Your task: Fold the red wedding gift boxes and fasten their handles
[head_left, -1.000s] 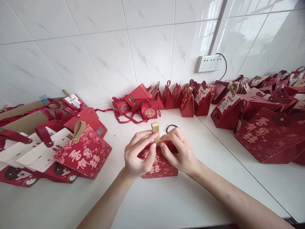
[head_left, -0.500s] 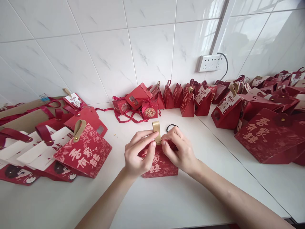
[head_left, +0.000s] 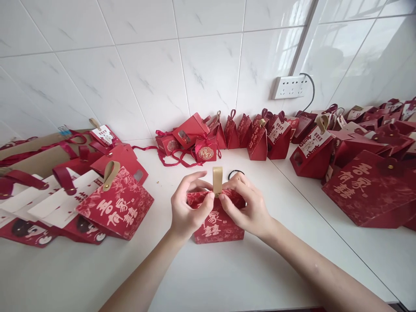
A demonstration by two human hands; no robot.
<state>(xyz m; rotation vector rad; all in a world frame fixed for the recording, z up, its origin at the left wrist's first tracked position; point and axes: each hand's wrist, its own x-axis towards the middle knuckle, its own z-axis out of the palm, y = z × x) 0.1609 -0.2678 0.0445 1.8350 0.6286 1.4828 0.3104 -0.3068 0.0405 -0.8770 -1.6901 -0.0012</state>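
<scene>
A red gift box (head_left: 219,232) with white characters and a floral print stands upright on the white table in front of me. From the middle of its top edge rises a gold strap loop (head_left: 217,178). My left hand (head_left: 190,210) pinches the top edge just left of the strap's base, thumb on the near face and fingers behind. Mirroring it, my right hand (head_left: 245,203) pinches the edge just right of the strap. Both thumb tips nearly meet at the strap's base, where a small fastener shows in part. Behind the right hand lies a black ring-shaped band (head_left: 235,173), partly covered.
On the left lie several flattened gift boxes, a floral one (head_left: 117,203) foremost. Small red boxes with a ribbon (head_left: 186,164) and a row of upright boxes (head_left: 256,143) line the tiled wall. More boxes (head_left: 364,186) crowd the right. A power strip (head_left: 288,87) hangs on the wall.
My left fingers have come off the gold strap and moved behind the box's top edge. The strap now stands straighter. Both hands stay at the top edge, and the view has shifted slightly.
</scene>
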